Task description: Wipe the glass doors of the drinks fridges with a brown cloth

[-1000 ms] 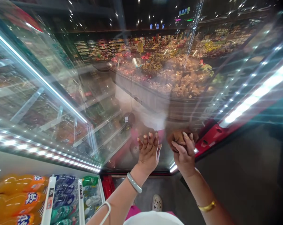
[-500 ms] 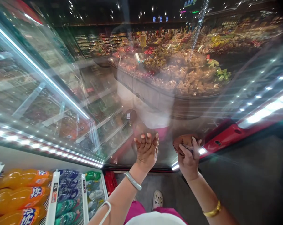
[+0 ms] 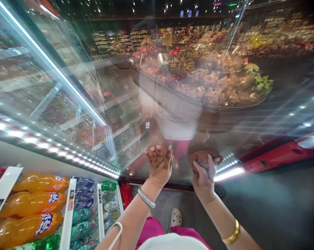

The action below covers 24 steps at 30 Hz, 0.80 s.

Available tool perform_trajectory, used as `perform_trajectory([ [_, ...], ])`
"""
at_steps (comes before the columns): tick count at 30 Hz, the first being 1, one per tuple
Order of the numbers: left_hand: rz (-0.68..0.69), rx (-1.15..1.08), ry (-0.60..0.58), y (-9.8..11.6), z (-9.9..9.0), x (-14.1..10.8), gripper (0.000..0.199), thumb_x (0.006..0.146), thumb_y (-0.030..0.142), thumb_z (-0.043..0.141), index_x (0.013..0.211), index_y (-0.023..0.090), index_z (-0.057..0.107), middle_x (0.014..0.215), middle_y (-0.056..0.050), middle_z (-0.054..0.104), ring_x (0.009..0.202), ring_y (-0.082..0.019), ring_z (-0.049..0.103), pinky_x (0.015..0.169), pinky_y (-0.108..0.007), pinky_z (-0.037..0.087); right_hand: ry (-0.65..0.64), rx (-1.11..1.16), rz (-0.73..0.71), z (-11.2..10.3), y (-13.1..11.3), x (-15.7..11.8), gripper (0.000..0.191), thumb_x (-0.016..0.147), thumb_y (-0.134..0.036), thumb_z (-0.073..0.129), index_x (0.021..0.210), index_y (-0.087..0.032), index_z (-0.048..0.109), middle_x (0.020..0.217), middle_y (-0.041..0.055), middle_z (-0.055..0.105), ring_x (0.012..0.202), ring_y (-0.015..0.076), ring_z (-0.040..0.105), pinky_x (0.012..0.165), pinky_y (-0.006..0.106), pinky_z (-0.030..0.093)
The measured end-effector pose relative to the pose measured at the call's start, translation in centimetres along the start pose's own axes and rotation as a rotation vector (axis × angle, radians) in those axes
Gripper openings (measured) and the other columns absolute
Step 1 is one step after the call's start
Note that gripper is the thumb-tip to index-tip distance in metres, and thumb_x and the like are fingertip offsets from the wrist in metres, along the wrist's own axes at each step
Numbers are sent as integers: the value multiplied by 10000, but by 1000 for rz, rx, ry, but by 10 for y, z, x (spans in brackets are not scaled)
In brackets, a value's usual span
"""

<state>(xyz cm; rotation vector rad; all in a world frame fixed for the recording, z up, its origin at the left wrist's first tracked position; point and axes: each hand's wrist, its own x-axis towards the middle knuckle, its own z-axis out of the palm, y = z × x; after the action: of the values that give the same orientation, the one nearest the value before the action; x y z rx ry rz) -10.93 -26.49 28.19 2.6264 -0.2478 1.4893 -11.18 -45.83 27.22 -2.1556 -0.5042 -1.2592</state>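
head-worn camera | faces forward, down | near left hand (image 3: pixel 160 169) and right hand (image 3: pixel 204 177)

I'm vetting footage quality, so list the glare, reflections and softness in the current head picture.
Head view: the light strip at lower left glares white; head view: a pale reflection overlies the glass pane; head view: the far shelves look soft.

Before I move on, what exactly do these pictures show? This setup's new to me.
No machine: these are a person's bare hands, seen by one head-worn camera looking forward and down. A large, clear glass panel stands ahead. The left hand, above a pale grey bangle, is spread near it, holding nothing visible; contact is unclear. The right hand, above a gold bracelet, curls at a brown rounded patch; whether that is held or reflected, I can't tell. At lower left, orange plastic bottles sit beside a white strip.
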Motion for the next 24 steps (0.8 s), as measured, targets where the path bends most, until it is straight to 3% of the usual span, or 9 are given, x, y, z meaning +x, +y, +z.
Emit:
perform_trajectory([
  [3, 0, -9, -18, 0, 2, -3, 967, 889, 198, 697, 1654, 224, 107, 1714, -115, -99, 1589, -296, -140, 1279, -588, -66, -11, -13, -128, 11, -17, 8, 462, 837, -13, 640, 1167, -324, 733, 1602, 25, 446, 1561, 303, 308, 1225, 512, 405],
  [6, -7, -8, -18, -5, 1, -5, 989, 881, 191, 716, 1654, 224, 100, 1713, -120, -92, 1587, -294, -138, 1277, -586, -75, 14, -41, -210, 9, -17, 24, 511, 813, -27, 704, 1185, -377, 725, 1574, -4, 481, 1538, 284, 357, 1226, 482, 416],
  [9, -25, -13, -16, -10, 0, -5, 988, 890, 176, 705, 1656, 224, 81, 1716, -113, -93, 1586, -289, -146, 1277, -580, -77, 71, -60, -195, 5, -7, 24, 485, 826, -25, 679, 1209, -320, 718, 1596, 42, 452, 1527, 318, 373, 1222, 539, 407],
  [12, -17, -31, -18, -11, -1, -4, 979, 896, 179, 688, 1655, 229, 73, 1715, -94, -104, 1588, -285, -142, 1288, -572, -60, 87, -51, -150, 11, -15, 14, 427, 855, -17, 622, 1203, -249, 707, 1650, 79, 367, 1567, 325, 289, 1237, 564, 373],
  [17, 12, -25, -37, -12, -4, -4, 906, 913, 158, 631, 1652, 214, 111, 1718, -79, -73, 1596, -269, -113, 1297, -538, -79, 3, 42, -191, 25, -40, 24, 434, 851, -23, 666, 1164, -317, 726, 1553, 33, 508, 1538, 267, 361, 1234, 484, 409],
  [20, -8, 0, -5, -19, -7, -3, 902, 922, 150, 625, 1653, 202, 99, 1723, -77, -65, 1599, -267, -115, 1303, -523, -64, 41, -5, -200, 18, -26, 27, 454, 821, -40, 728, 1171, -329, 729, 1561, 24, 500, 1521, 282, 390, 1232, 492, 409],
  [24, -13, 0, 9, -23, -9, -2, 916, 915, 127, 622, 1656, 219, 91, 1725, -60, -75, 1599, -264, -125, 1307, -518, -60, 58, -34, -157, 19, -16, 6, 410, 825, -15, 704, 1141, -274, 733, 1624, 53, 416, 1540, 309, 353, 1243, 543, 374],
])
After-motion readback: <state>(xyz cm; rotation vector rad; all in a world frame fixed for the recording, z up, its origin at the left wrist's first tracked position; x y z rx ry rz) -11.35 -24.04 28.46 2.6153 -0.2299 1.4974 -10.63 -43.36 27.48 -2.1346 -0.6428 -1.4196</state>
